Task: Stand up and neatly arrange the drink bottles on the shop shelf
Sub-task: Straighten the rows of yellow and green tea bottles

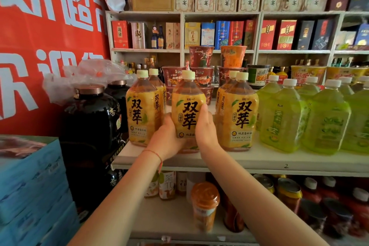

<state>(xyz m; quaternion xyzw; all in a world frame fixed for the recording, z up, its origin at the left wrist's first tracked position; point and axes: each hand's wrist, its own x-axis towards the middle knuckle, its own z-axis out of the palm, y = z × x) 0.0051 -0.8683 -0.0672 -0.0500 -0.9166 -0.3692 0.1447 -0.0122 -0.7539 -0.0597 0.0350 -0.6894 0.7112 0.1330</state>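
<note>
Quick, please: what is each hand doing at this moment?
Left hand: grips the middle orange bottle low on its left side.
Right hand: grips the same bottle on its right side.

Red banner with white characters fills left wall; black jars under clear plastic beside shelf; blue cartons stacked lower left; instant noodle cups piled behind; liquor boxes line upper shelves.
</note>
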